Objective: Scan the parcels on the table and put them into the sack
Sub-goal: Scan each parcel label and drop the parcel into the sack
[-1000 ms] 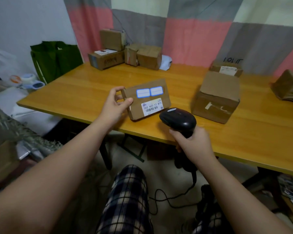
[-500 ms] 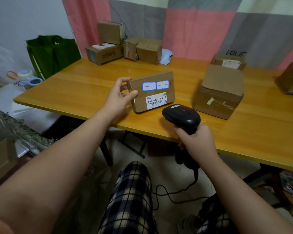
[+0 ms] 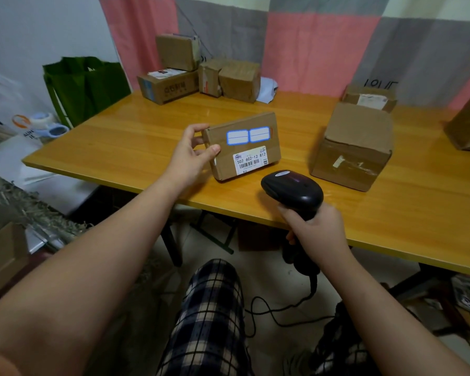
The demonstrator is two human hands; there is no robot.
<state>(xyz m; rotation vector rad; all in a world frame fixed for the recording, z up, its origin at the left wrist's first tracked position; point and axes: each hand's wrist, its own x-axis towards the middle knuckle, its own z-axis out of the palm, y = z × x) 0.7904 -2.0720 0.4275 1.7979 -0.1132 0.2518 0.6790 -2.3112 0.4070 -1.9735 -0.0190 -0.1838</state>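
Note:
My left hand (image 3: 192, 153) grips the left end of a flat cardboard parcel (image 3: 266, 142), tilted up on the wooden table (image 3: 136, 142) so its barcode label and two blue-framed stickers face me. My right hand (image 3: 314, 229) grips the handle of a black corded barcode scanner (image 3: 292, 189), whose head sits just below and to the right of the parcel's label, a short gap apart. A green sack (image 3: 86, 86) stands open beyond the table's left end.
A larger brown box (image 3: 354, 147) sits right of the held parcel, with two more parcels (image 3: 369, 97) behind and at the right edge. Several boxes (image 3: 201, 74) are stacked at the back left. Tape rolls lie left of the table. The scanner cable trails over the floor.
The held parcel has shifted slightly away from me over the table and the scanner has followed it; both grips are unchanged. My head has tilted a little.

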